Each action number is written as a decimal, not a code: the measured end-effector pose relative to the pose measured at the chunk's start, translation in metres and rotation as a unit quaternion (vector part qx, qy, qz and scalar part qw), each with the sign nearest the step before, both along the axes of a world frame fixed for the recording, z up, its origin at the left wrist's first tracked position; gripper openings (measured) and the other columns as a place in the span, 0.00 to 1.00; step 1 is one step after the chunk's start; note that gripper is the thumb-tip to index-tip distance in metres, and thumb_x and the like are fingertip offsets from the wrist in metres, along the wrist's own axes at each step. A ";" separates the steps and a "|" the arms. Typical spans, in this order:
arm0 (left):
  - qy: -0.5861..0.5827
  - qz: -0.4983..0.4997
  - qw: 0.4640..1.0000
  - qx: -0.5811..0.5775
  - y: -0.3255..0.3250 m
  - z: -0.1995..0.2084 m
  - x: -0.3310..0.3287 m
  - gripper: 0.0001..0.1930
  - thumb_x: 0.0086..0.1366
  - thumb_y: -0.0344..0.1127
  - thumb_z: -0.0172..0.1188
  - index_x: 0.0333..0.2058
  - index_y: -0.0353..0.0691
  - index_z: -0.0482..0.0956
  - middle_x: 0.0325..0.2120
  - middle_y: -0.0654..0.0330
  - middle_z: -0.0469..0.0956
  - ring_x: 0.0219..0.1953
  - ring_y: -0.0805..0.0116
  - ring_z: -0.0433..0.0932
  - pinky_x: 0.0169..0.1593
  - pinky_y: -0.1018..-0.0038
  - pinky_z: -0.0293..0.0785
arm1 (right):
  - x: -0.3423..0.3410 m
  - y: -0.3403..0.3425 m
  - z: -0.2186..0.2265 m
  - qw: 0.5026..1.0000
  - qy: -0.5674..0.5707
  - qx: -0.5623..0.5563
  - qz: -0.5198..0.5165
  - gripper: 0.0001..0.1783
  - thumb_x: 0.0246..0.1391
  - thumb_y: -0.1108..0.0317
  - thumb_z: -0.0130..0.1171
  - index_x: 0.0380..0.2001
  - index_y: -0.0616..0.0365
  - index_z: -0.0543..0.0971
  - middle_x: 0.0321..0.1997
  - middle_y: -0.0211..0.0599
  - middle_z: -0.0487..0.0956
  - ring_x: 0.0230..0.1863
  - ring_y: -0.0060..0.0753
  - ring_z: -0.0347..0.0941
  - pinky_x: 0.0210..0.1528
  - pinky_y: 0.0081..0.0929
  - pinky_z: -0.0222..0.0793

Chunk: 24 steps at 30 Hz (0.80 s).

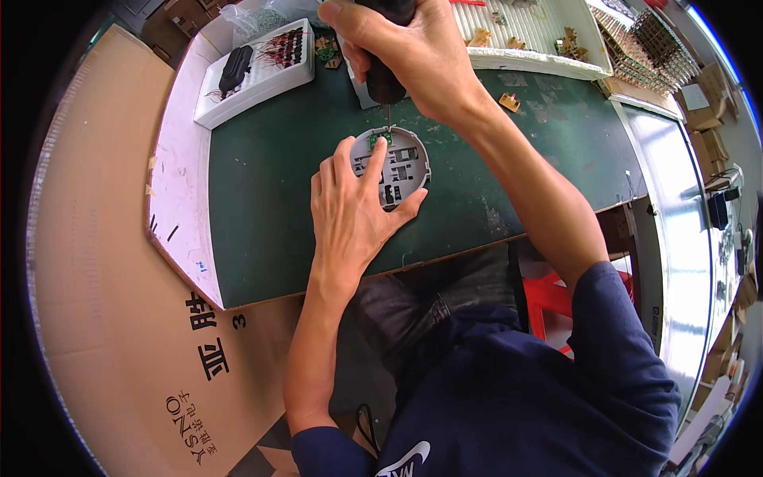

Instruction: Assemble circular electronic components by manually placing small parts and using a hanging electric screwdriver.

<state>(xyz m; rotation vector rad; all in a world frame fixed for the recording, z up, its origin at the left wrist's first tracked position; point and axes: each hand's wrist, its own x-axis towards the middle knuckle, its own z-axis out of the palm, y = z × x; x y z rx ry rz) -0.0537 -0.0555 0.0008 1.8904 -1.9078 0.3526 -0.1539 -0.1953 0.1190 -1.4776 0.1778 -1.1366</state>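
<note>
A round grey plastic housing (408,176) lies on the green work surface with its inside facing up. A small green circuit board (385,137) sits at its far edge. My left hand (354,195) spreads over the housing, the index finger on or beside the board and the thumb at the near right rim. In my right hand (425,56) is a black electric screwdriver (387,83), held upright. Its thin bit points down at the far rim, by the board. Whether a screw is under the tip is too small to tell.
At the back left stands a white foam tray (278,87) with wired parts and a black oblong piece (235,68). A white ribbed tray (540,62) with small parts is at the back right. A small tan part (509,102) lies on the green table (262,207).
</note>
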 end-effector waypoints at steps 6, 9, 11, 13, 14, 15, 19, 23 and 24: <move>0.104 -0.004 0.994 -0.034 0.002 -0.008 0.000 0.46 0.55 0.60 0.71 0.64 0.35 0.69 0.61 0.44 0.68 0.58 0.46 0.70 0.63 0.54 0.67 | 0.003 -0.005 0.003 0.999 0.043 -0.014 0.026 0.25 0.60 0.51 0.71 0.44 0.59 0.75 0.25 0.26 0.75 0.22 0.17 0.70 0.22 0.17 0.63; 0.194 -0.038 0.980 -0.008 0.005 -0.007 0.006 0.51 0.53 0.51 0.75 0.68 0.32 0.60 0.64 0.43 0.66 0.63 0.45 0.67 0.68 0.54 0.63 | 0.000 -0.011 0.010 0.993 0.111 -0.038 -0.003 0.27 0.60 0.47 0.70 0.46 0.59 0.75 0.28 0.27 0.76 0.28 0.17 0.72 0.27 0.17 0.66; 0.264 -0.059 0.962 0.040 0.013 -0.003 0.009 0.54 0.52 0.45 0.77 0.71 0.33 0.54 0.65 0.42 0.64 0.67 0.44 0.64 0.71 0.54 0.61 | -0.002 -0.011 0.015 0.994 0.097 -0.055 0.021 0.28 0.60 0.46 0.69 0.47 0.60 0.76 0.30 0.27 0.76 0.30 0.17 0.72 0.30 0.18 0.67; 0.295 -0.060 0.952 0.044 0.017 -0.001 0.011 0.56 0.51 0.43 0.77 0.72 0.33 0.52 0.66 0.41 0.63 0.68 0.44 0.63 0.71 0.54 0.61 | -0.003 -0.013 0.015 0.992 0.083 -0.082 0.041 0.30 0.62 0.46 0.67 0.51 0.61 0.76 0.36 0.29 0.78 0.37 0.19 0.72 0.39 0.20 0.69; 0.324 -0.062 0.943 0.050 0.020 -0.002 0.013 0.57 0.51 0.42 0.77 0.73 0.33 0.50 0.66 0.40 0.62 0.68 0.43 0.63 0.71 0.55 0.61 | -0.004 -0.013 0.012 0.992 0.094 -0.066 0.056 0.30 0.63 0.45 0.66 0.53 0.62 0.75 0.37 0.29 0.78 0.38 0.19 0.72 0.40 0.20 0.69; 0.328 -0.055 0.942 0.046 0.021 -0.003 0.014 0.57 0.51 0.42 0.77 0.73 0.33 0.50 0.66 0.40 0.62 0.68 0.43 0.63 0.71 0.55 0.61 | -0.009 -0.012 0.010 0.991 0.105 -0.050 0.071 0.31 0.64 0.45 0.64 0.54 0.62 0.75 0.39 0.29 0.77 0.39 0.19 0.72 0.41 0.19 0.69; 0.284 -0.072 0.956 0.021 0.018 -0.005 0.013 0.59 0.51 0.41 0.77 0.73 0.31 0.47 0.66 0.39 0.62 0.69 0.43 0.62 0.71 0.56 0.62 | -0.043 -0.032 -0.017 0.929 0.290 -0.230 0.017 0.24 0.66 0.59 0.64 0.62 0.57 0.77 0.53 0.37 0.82 0.55 0.29 0.78 0.57 0.33 0.77; 0.305 -0.081 0.948 0.024 0.020 -0.006 0.015 0.59 0.50 0.41 0.77 0.73 0.32 0.46 0.66 0.40 0.63 0.69 0.44 0.63 0.71 0.56 0.63 | -0.046 -0.023 -0.054 0.855 0.388 -0.344 0.015 0.25 0.58 0.72 0.68 0.60 0.51 0.80 0.52 0.33 0.83 0.53 0.31 0.79 0.54 0.33 0.78; 0.310 -0.081 0.947 0.021 0.019 -0.005 0.015 0.59 0.50 0.41 0.77 0.73 0.32 0.46 0.66 0.40 0.63 0.69 0.44 0.63 0.71 0.56 0.63 | -0.044 -0.027 -0.060 0.810 0.408 -0.420 0.034 0.25 0.57 0.72 0.68 0.59 0.48 0.81 0.51 0.35 0.81 0.52 0.35 0.79 0.53 0.34 0.78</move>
